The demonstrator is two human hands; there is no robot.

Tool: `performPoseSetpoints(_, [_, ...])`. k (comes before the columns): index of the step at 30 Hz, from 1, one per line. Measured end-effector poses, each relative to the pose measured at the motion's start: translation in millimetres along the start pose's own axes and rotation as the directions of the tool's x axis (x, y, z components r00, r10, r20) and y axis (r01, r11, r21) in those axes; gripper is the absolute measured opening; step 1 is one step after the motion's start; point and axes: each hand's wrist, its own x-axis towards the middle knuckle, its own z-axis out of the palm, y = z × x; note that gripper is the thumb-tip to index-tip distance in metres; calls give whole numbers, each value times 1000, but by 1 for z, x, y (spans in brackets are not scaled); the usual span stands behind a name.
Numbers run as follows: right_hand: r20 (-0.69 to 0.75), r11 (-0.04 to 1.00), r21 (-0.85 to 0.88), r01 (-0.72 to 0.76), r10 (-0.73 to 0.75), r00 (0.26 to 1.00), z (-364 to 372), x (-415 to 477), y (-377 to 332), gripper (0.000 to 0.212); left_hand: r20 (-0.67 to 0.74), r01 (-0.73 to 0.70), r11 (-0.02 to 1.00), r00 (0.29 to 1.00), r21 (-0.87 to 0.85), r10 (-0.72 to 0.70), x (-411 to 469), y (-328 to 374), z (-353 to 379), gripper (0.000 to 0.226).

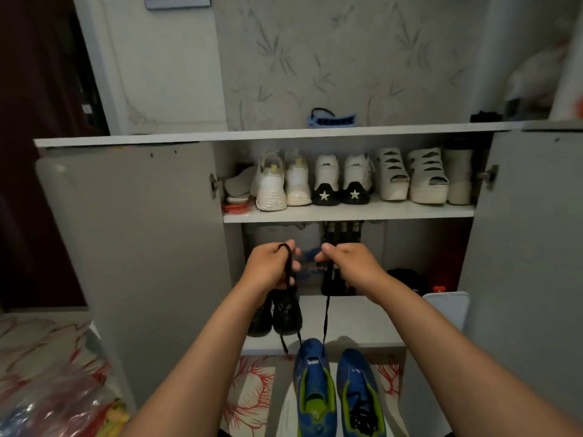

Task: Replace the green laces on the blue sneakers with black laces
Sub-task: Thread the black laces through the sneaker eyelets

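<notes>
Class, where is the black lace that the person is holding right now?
In the head view, centre frame: the black lace is held up by the left hand and right hand, its two strands dropping to the left blue sneaker.

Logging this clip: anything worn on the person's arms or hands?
Nothing visible. The left forearm and right forearm are bare to the frame edge, no sleeves. The left hand and right hand have no gloves, watch or rings in view.

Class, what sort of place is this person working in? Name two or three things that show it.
Probably a home hallway or bedroom: an open shoe cabinet with white shoes on its shelf, patterned wallpaper behind it, and a floral mat by the blue sneakers.
</notes>
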Motion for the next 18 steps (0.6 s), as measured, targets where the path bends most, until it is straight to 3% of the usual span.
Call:
performPoseSetpoints(3, [-11, 999, 33, 34, -33, 999, -5, 10, -8, 28, -47, -7, 991, 999, 134, 13, 13, 17, -1, 31])
performPoseSetpoints(7, [11, 998, -13, 61, -61, 998, -10, 29, -16, 30, -89, 1, 944, 996, 329, 30, 33, 42, -6, 20])
performPoseSetpoints(10, [25, 999, 44, 33, -34, 999, -15, 47, -23, 31, -117, 34, 952, 993, 304, 2, 52, 64, -8, 16])
performPoseSetpoints(14, [101, 982, 182, -60, 42, 994, -21, 67, -30, 28, 8, 67, 998, 998, -6, -67, 76, 96, -2, 27])
performPoseSetpoints(18, [119, 965, 240, -103, 77, 990, -25, 78, -38, 30, 76, -69, 964, 996, 258, 51, 83, 115, 7, 32])
